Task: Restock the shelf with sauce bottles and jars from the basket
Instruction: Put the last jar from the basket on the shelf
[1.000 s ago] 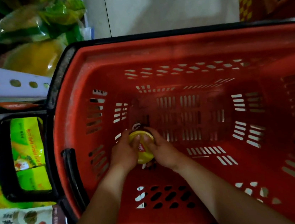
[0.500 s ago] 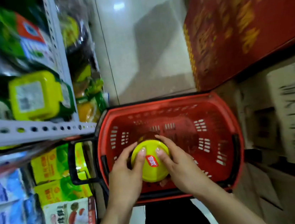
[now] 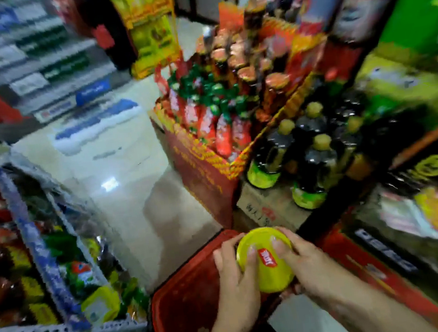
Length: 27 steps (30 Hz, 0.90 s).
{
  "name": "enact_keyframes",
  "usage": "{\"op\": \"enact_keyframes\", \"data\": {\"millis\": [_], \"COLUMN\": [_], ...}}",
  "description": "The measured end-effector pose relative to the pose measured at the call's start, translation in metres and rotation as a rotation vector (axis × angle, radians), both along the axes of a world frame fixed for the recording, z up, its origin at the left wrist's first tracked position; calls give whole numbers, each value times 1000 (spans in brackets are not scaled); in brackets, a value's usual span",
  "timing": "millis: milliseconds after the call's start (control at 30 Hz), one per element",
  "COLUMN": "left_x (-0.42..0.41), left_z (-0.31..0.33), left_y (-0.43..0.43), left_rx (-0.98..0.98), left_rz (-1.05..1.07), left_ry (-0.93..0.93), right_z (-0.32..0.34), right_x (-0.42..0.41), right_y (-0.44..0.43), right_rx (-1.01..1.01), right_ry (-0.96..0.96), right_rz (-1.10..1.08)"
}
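- Above the right-hand rim of the red basket (image 3: 185, 302), low in the view, a yellow-lidded jar (image 3: 266, 267) sits clamped between both hands.
- The left hand (image 3: 233, 282) grips its left side: the thumb (image 3: 250, 254) lies across the lid top and the other fingers curl round the rim.
- The right hand (image 3: 307, 268) grips the opposite side, its thumb pressed on the lid beside the left one.
- The jar stands about upright, lid facing up at the camera, its long axis running down away from the viewer.
- Only the round, glossy yellow lid shows, with a small red label bearing white lettering near its middle; the body is hidden beneath.
- Dark sauce bottles (image 3: 311, 160) with yellow-green caps stand to the right, well apart from the jar.
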<state>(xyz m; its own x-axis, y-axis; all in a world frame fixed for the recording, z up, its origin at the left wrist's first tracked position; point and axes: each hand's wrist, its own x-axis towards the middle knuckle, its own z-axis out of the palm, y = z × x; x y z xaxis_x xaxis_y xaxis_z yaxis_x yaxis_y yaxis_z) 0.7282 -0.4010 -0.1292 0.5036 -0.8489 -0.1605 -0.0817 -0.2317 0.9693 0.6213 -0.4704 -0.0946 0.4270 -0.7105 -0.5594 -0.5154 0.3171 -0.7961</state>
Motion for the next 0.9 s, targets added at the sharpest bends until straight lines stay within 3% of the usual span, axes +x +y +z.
{"op": "enact_keyframes", "data": {"millis": [200, 500, 700, 900], "left_x": [-98, -292, -441, -579], "left_z": [71, 119, 147, 161], "left_y": [2, 33, 96, 163], "left_rx": [-114, -180, -249, -187], "left_rz": [-360, -809, -1048, -1189], "left_ry": [110, 246, 164, 203], "right_z": [69, 138, 149, 161], "right_x": [-111, -287, -420, -550], "right_y": [50, 155, 240, 321], "right_rx": [-148, -243, -295, -381], "right_ry": [-48, -109, -82, 111], "right_rz": [-372, -952, -1214, -1332]}}
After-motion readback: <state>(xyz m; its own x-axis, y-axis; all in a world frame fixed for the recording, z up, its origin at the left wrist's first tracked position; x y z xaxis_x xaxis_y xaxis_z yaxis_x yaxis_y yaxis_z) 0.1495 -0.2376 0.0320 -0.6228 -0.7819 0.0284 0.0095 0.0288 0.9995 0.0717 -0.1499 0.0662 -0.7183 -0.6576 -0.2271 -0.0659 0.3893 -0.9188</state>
